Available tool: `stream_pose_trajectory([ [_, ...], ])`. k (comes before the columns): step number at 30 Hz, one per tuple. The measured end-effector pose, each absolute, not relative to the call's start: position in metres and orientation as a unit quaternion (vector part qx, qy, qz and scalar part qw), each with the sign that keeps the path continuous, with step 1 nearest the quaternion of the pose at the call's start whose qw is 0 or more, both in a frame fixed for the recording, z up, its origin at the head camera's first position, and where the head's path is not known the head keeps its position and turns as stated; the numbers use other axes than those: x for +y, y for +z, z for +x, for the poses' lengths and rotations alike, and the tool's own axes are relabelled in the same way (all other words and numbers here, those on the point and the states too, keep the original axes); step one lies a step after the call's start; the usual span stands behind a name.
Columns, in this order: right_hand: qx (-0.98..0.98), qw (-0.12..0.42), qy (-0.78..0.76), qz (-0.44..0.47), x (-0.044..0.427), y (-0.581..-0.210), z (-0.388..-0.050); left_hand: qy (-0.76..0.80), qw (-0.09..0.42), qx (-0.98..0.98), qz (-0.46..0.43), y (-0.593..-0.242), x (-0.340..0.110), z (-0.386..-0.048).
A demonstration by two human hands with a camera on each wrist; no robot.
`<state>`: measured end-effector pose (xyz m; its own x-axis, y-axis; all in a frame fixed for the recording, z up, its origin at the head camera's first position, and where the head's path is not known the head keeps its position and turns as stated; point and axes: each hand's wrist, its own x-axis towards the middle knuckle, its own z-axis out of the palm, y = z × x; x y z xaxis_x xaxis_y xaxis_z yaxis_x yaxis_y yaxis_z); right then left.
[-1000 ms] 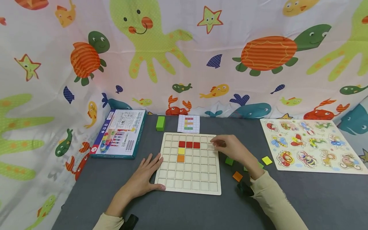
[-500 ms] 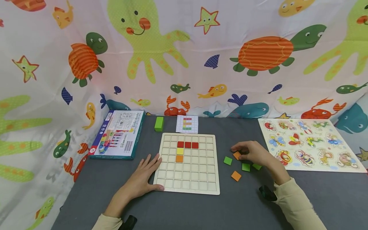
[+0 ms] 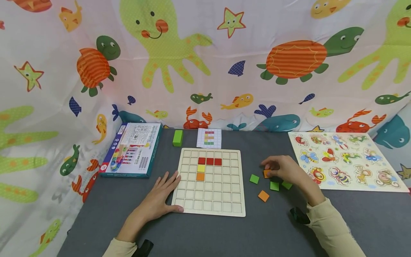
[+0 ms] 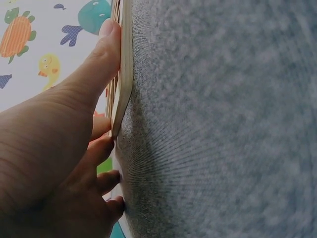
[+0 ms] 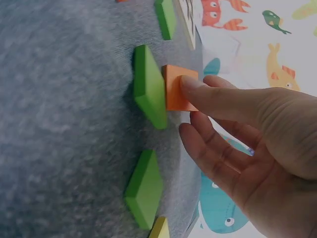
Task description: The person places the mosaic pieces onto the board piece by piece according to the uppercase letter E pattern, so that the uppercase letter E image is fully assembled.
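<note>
My right hand (image 3: 284, 170) pinches an orange square tile (image 5: 174, 89) between thumb and fingers, tilted up off the cloth in the right wrist view. Close by lie green tiles (image 5: 149, 89), another orange tile (image 3: 263, 196) and a yellow tile (image 5: 159, 229), which my hand hides in the head view. With fingers spread, my left hand (image 3: 157, 200) rests at the left edge of the wooden grid board (image 3: 221, 196), its thumb on the lower corner. On the board, red tiles (image 3: 210, 162) form a row, above a yellow tile (image 3: 201, 168) and an orange tile (image 3: 200, 176).
Behind the board lie a pattern card (image 3: 209, 138) and a green block (image 3: 178, 138). A flat box (image 3: 131, 150) is at the back left, and a picture puzzle board (image 3: 348, 160) at the right. A printed curtain (image 3: 224, 107) borders the table's back.
My right hand has moved right, from the board's upper right edge to the loose tiles, and now pinches an orange one. The left hand stays in place.
</note>
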<state>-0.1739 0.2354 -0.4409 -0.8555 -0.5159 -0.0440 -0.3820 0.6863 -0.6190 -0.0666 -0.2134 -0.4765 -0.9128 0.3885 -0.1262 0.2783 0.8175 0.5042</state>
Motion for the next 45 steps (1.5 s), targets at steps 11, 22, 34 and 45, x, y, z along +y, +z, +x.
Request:
stream_pose_trajectory([
  [11, 0.898, 0.083, -0.327, -0.281, 0.21, -0.438, -0.181, 0.244, 0.109, 0.947, 0.176, -0.477, -0.213, -0.068],
  [22, 0.878, 0.086, -0.368, -0.294, 0.155, -0.439, -0.18, 0.257, 0.096, 0.945, 0.177, -0.478, -0.213, -0.065],
  [34, 0.843, 0.109, -0.393, -0.352, 0.092, -0.44, -0.176, 0.247, 0.114, 0.947, 0.17, -0.475, -0.213, -0.066],
  [45, 0.824, 0.134, -0.413, -0.363, 0.067, -0.454, -0.174, 0.246, 0.114, 0.946, 0.175, -0.474, -0.213, -0.067],
])
